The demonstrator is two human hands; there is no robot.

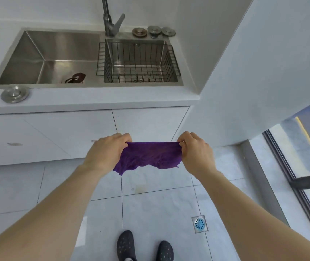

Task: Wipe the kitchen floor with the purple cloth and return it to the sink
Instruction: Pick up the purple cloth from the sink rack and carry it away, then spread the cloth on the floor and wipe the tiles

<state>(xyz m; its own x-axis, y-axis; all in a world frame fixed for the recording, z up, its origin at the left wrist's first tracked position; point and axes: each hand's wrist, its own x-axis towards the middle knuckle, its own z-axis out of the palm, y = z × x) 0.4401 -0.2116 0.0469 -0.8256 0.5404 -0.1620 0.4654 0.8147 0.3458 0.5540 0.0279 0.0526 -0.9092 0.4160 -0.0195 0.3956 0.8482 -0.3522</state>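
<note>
The purple cloth (149, 156) hangs stretched between my two hands, in the air in front of the white cabinet doors. My left hand (105, 150) pinches its upper left corner and my right hand (195, 151) pinches its upper right corner. The cloth's lower edge dangles crumpled above the pale tiled kitchen floor (150, 204). The steel sink (11, 61) is set into the white counter above and beyond my hands, with a faucet (110, 21) at its back.
A wire basket (101, 59) sits in the sink's right half and a dark strainer (76, 78) lies at the drain. Round metal plugs rest on the counter (15, 93) and behind the basket. A floor drain (199, 223), a wall corner and a glass door frame (290, 176) are on the right. My shoes show below.
</note>
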